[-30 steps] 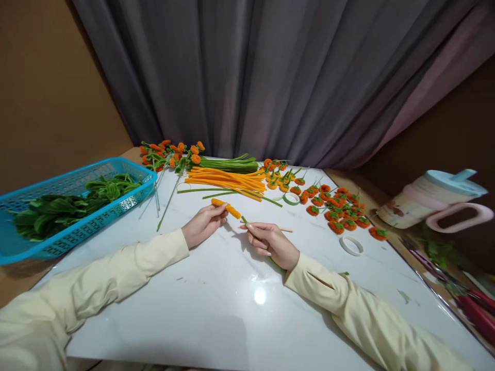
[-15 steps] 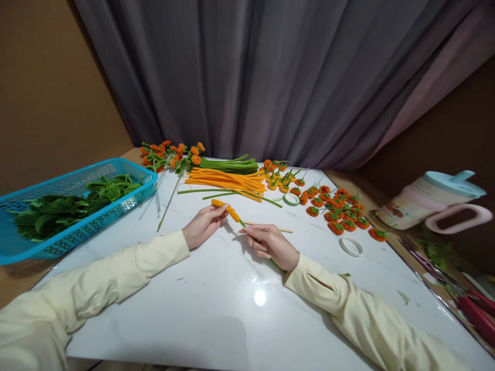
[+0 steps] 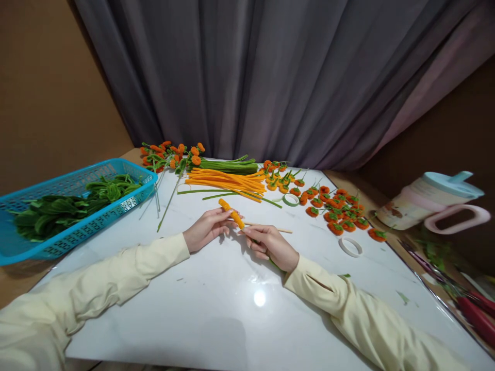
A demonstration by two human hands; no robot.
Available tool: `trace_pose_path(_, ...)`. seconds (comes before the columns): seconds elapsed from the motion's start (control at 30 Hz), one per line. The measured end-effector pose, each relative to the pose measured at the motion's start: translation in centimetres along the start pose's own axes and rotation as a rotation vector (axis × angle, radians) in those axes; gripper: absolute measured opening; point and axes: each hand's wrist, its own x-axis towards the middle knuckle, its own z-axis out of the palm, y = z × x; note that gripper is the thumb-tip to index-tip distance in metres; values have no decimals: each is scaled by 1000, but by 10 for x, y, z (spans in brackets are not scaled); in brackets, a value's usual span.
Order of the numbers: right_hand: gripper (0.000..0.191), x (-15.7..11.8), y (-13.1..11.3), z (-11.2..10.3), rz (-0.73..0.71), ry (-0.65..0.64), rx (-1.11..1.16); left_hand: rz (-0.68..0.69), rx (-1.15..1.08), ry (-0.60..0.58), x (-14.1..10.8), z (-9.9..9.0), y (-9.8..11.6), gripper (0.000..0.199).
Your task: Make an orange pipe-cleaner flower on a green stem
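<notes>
Over the white tabletop I hold a yellow-orange pipe cleaner coil (image 3: 234, 216), tilted down to the right. My left hand (image 3: 205, 228) pinches its middle between thumb and fingers. The fingertips of my right hand (image 3: 274, 246) meet at the coil's lower end, closed around a green pipe cleaner (image 3: 275, 266) that is mostly hidden by the hand. Behind the right fingers lies a thin wooden stick (image 3: 280, 229) on the table. Farther back are a pile of orange pipe cleaners (image 3: 228, 179) and a bundle of green ones (image 3: 235, 165).
At left stands a blue basket (image 3: 96, 215) of green leaves. Finished orange flowers (image 3: 334, 206) with green tops cover the right rear, near a white tape roll (image 3: 351, 247) and a green tape roll (image 3: 291, 199). A handled tumbler (image 3: 429, 201) and red-handled pliers (image 3: 475, 314) sit far right.
The yellow-orange coil has shifted right and slid down to my right fingertips, covering the green length that showed between. My left hand has moved slightly right with it.
</notes>
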Motion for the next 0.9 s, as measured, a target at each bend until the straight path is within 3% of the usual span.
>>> trace_pose_path(0.27,25,2,0,-7,17,-39,-31,3,-51,99,3,0,-1,17)
trace_pose_path(0.9,27,3,7,-5,-69,-63,-55,-71,10,-27,1,0,-5,16)
